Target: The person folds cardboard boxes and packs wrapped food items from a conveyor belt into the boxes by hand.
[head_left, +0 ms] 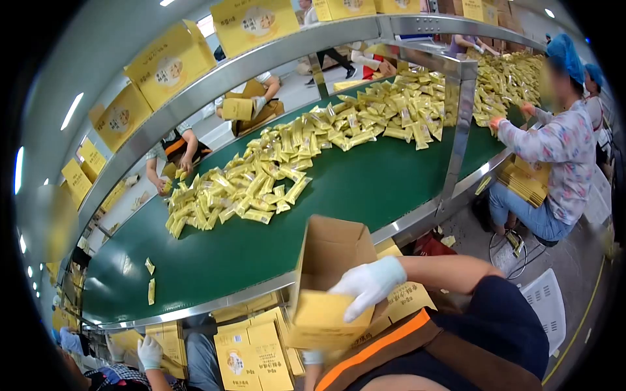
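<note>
An open cardboard box (332,246), yellow outside and plain brown inside, stands tilted in front of me at the belt's near edge. My right hand (370,285), in a white glove, is closed on its yellow flap, with the thumb on the outer face. Of my left hand (313,357) only a bit of white glove shows below the box; its fingers are hidden. Flattened yellow cartons (254,355) with printing lie beside the box, to its left.
A green conveyor belt (365,189) carries a long heap of yellow wrapped packets (248,189). A metal frame post (460,130) rises at the near edge. Co-workers sit on both sides, one in a flowered top (551,150) at right. Yellow boxes (166,65) stand on the upper rail.
</note>
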Available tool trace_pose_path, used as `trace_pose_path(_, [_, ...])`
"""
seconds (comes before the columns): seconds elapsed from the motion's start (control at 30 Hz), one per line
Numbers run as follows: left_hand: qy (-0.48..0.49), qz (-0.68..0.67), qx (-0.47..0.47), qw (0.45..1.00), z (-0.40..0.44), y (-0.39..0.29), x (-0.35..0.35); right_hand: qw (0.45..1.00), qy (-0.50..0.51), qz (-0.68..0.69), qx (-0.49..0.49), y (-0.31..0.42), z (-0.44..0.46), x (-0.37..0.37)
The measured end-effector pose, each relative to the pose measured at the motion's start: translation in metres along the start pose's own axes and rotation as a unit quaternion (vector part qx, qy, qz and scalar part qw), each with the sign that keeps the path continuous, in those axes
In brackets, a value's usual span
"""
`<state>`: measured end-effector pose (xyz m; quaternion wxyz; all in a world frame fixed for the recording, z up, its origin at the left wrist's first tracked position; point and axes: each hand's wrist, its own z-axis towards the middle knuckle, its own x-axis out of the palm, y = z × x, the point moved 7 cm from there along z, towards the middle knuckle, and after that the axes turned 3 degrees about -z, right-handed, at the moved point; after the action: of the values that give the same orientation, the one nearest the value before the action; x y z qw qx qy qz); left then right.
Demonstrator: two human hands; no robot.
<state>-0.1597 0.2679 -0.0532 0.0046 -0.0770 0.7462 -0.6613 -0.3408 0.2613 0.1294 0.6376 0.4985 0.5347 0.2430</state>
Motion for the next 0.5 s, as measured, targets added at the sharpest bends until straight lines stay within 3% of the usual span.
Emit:
trace_pose_path(0.07, [0.057,0.209,-0.046,0.975,-0.001,0.031,0.006,0.973,0.158,-0.151,0.073,-0.020,0.011,0.018])
trace_pose_path(0.13, [0.137,0.510,-0.080,0.845,0.000,0.042,-0.013,0.967,0.175,-0.184,0.029,-0.042,0.022,0.056])
trace_pose_path(0.17, [0.133,0.588,-0.071,0.795,0.003,0.035,-0.029,0.965,0.171,-0.198,0.025,-0.047,0.028,0.066])
trace_pose_path(0.2, [0.089,0.609,-0.040,0.787,0.009,0.019,-0.048,0.963,0.166,-0.213,0.022,-0.049,0.036,0.069])
trace_pose_path(0.23, [-0.024,0.468,0.090,0.879,0.017,-0.014,-0.066,0.952,0.162,-0.257,0.023,-0.044,0.044,0.072])
trace_pose_path(0.27, [-0.095,0.323,0.247,0.909,0.017,-0.044,-0.085,0.943,0.161,-0.291,0.020,-0.036,0.052,0.083])
trace_pose_path(0.3, [-0.069,0.266,0.272,0.922,0.008,-0.126,-0.051,0.929,0.179,-0.320,0.052,-0.032,0.061,0.089])
trace_pose_path(0.4, [0.166,0.432,0.266,0.846,0.005,-0.174,0.033,0.938,0.137,-0.316,0.031,-0.029,0.082,0.092])
trace_pose_path(0.43, [0.153,0.549,0.253,0.782,0.007,-0.158,0.046,0.946,0.129,-0.290,0.060,-0.030,0.078,0.083])
trace_pose_path(0.47, [0.141,0.656,0.239,0.702,0.011,-0.138,0.052,0.961,0.068,-0.266,0.026,-0.036,0.075,0.070])
trace_pose_path(0.5, [0.129,0.662,0.221,0.704,0.017,-0.129,0.045,0.974,0.014,-0.227,0.013,-0.029,0.068,0.053])
